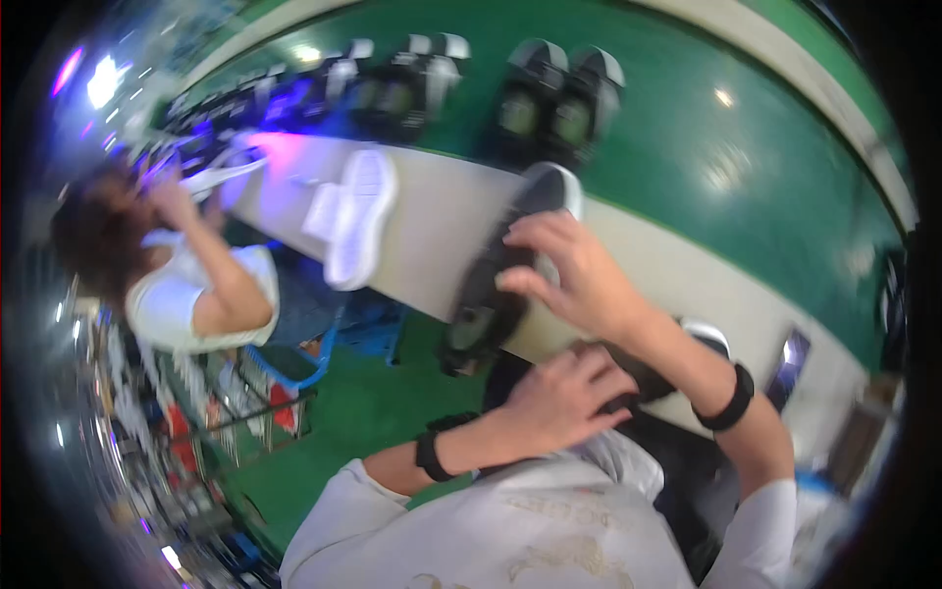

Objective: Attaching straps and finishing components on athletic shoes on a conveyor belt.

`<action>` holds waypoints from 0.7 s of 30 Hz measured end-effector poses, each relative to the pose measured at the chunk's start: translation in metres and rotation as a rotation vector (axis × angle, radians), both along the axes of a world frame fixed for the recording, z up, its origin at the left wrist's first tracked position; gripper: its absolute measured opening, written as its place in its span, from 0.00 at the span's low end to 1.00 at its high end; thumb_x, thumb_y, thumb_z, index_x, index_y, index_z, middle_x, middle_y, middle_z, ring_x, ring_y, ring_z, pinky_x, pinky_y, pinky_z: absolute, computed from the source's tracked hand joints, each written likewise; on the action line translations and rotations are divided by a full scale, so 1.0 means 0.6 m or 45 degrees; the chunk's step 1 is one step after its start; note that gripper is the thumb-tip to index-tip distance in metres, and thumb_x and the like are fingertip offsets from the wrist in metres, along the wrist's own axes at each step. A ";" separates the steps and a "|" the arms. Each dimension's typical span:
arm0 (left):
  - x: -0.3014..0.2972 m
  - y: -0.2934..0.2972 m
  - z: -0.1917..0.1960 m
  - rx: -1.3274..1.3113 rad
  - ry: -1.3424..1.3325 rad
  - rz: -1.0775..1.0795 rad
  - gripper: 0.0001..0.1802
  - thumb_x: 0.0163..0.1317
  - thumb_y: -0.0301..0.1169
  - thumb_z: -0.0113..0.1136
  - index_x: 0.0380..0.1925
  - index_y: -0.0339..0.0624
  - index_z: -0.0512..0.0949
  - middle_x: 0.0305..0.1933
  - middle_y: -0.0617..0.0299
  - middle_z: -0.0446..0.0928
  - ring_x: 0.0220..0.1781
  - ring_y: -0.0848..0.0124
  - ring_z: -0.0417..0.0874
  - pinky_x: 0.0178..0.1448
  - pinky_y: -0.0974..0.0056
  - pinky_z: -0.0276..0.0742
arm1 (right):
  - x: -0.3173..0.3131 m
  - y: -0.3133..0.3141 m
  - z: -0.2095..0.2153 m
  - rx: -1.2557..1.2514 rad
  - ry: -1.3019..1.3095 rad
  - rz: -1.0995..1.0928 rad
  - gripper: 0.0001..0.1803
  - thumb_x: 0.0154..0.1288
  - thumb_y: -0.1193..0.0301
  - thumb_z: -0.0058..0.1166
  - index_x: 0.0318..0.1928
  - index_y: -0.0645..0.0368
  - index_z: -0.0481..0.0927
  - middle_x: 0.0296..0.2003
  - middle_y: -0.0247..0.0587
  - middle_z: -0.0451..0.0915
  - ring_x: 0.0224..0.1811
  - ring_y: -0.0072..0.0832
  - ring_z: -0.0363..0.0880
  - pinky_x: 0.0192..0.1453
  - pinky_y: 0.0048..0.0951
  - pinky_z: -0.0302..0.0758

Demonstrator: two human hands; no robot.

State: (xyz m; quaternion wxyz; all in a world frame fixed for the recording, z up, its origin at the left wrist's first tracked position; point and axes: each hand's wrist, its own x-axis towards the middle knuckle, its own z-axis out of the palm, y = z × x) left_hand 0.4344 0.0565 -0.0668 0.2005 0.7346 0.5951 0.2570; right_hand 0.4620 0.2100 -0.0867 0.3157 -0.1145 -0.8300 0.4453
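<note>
A black shoe (502,270) with a white toe edge lies across the pale bench top, its near end reaching past the bench edge. Over its right side is my right hand (581,273), thumb and fingers apart and somewhat blurred, not closed round it. Lower down, close to my body, my left hand (554,401) has its thumb and fingers around the near end of a second dark shoe (655,378). That shoe's white-edged far end (706,336) shows beyond my right forearm, which hides part of it.
Pairs of black-and-white shoes (559,103) stand along the green strip (687,128) behind the pale bench top (667,260). White soles (360,221) lie to the left. A co-worker (196,265) sits at far left. A phone-like dark slab (788,368) lies at right.
</note>
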 end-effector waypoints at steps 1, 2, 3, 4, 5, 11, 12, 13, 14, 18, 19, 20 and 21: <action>-0.006 -0.012 -0.004 0.005 0.020 0.050 0.19 0.55 0.44 0.67 0.44 0.53 0.75 0.42 0.61 0.71 0.44 0.61 0.76 0.46 0.59 0.77 | -0.027 -0.016 0.007 0.132 -0.024 0.102 0.27 0.60 0.55 0.63 0.49 0.65 0.77 0.49 0.52 0.78 0.55 0.49 0.73 0.58 0.45 0.71; -0.009 -0.024 -0.010 0.017 0.038 0.091 0.20 0.55 0.44 0.66 0.45 0.54 0.75 0.42 0.61 0.71 0.45 0.61 0.76 0.47 0.60 0.77 | -0.048 -0.034 0.008 0.277 -0.045 0.188 0.31 0.60 0.52 0.63 0.52 0.67 0.76 0.53 0.53 0.77 0.59 0.48 0.71 0.64 0.47 0.69; -0.005 -0.030 -0.016 0.011 0.012 0.097 0.20 0.55 0.44 0.67 0.45 0.54 0.74 0.43 0.61 0.70 0.46 0.61 0.76 0.48 0.59 0.77 | -0.057 -0.040 0.002 0.385 -0.083 0.261 0.35 0.60 0.49 0.61 0.56 0.66 0.74 0.55 0.54 0.76 0.61 0.48 0.72 0.69 0.50 0.64; -0.005 -0.038 -0.019 -0.008 -0.007 0.119 0.20 0.55 0.43 0.67 0.46 0.54 0.74 0.43 0.61 0.70 0.46 0.61 0.76 0.48 0.59 0.77 | -0.069 -0.049 -0.002 0.470 -0.127 0.317 0.32 0.61 0.51 0.60 0.56 0.64 0.74 0.53 0.53 0.77 0.60 0.48 0.72 0.70 0.51 0.63; -0.004 -0.040 -0.016 0.032 -0.023 0.139 0.19 0.55 0.42 0.67 0.45 0.54 0.74 0.43 0.61 0.69 0.47 0.62 0.75 0.48 0.59 0.78 | -0.072 -0.050 0.000 0.483 -0.135 0.336 0.28 0.63 0.55 0.60 0.54 0.64 0.74 0.51 0.50 0.78 0.58 0.47 0.73 0.71 0.50 0.63; -0.004 -0.058 -0.003 0.081 -0.040 0.263 0.19 0.56 0.42 0.68 0.46 0.54 0.75 0.43 0.66 0.70 0.47 0.63 0.74 0.52 0.59 0.79 | -0.068 -0.029 0.003 0.200 -0.065 0.251 0.10 0.64 0.69 0.60 0.41 0.63 0.80 0.37 0.46 0.82 0.45 0.46 0.80 0.52 0.40 0.76; -0.005 -0.061 -0.004 0.063 -0.037 0.264 0.19 0.57 0.42 0.68 0.46 0.54 0.75 0.44 0.66 0.70 0.48 0.62 0.74 0.53 0.59 0.79 | -0.059 -0.020 0.017 0.064 -0.086 0.133 0.08 0.65 0.69 0.59 0.37 0.63 0.80 0.34 0.46 0.82 0.42 0.45 0.81 0.49 0.38 0.77; -0.005 -0.063 -0.005 0.040 -0.033 0.268 0.19 0.57 0.43 0.67 0.46 0.53 0.75 0.44 0.66 0.70 0.48 0.62 0.74 0.54 0.59 0.79 | -0.044 -0.008 0.036 -0.200 -0.181 -0.003 0.08 0.68 0.70 0.57 0.36 0.62 0.82 0.33 0.47 0.82 0.40 0.39 0.82 0.48 0.35 0.77; -0.006 -0.066 -0.008 0.048 -0.027 0.287 0.19 0.57 0.43 0.67 0.46 0.53 0.75 0.44 0.66 0.70 0.48 0.62 0.74 0.54 0.59 0.79 | -0.028 0.014 0.043 -0.314 -0.109 -0.057 0.11 0.72 0.69 0.52 0.37 0.63 0.83 0.33 0.45 0.84 0.40 0.32 0.83 0.48 0.31 0.76; 0.007 -0.069 -0.018 0.132 -0.039 0.325 0.20 0.57 0.42 0.67 0.48 0.52 0.75 0.49 0.66 0.72 0.53 0.61 0.74 0.59 0.55 0.76 | 0.102 0.098 0.057 -0.521 0.272 -0.355 0.20 0.78 0.65 0.41 0.35 0.67 0.80 0.37 0.47 0.83 0.43 0.31 0.80 0.55 0.30 0.72; 0.010 -0.067 -0.016 0.130 -0.017 0.383 0.20 0.57 0.41 0.67 0.48 0.52 0.76 0.49 0.66 0.72 0.53 0.60 0.74 0.61 0.54 0.75 | 0.134 0.105 0.068 -0.419 0.286 -0.436 0.21 0.79 0.65 0.39 0.34 0.68 0.79 0.36 0.47 0.83 0.41 0.31 0.80 0.55 0.30 0.72; 0.012 -0.063 -0.014 0.128 -0.001 0.434 0.21 0.57 0.41 0.67 0.49 0.51 0.76 0.50 0.66 0.72 0.53 0.60 0.74 0.63 0.53 0.73 | 0.167 0.110 0.070 -0.338 0.290 -0.492 0.23 0.79 0.63 0.39 0.34 0.68 0.78 0.35 0.47 0.82 0.40 0.32 0.79 0.55 0.34 0.72; 0.012 -0.060 -0.010 0.103 -0.058 0.465 0.24 0.56 0.40 0.68 0.52 0.48 0.75 0.54 0.62 0.72 0.56 0.57 0.75 0.66 0.50 0.71 | 0.191 0.104 0.068 -0.323 0.365 -0.479 0.23 0.79 0.62 0.40 0.33 0.68 0.78 0.34 0.47 0.82 0.39 0.33 0.79 0.55 0.36 0.72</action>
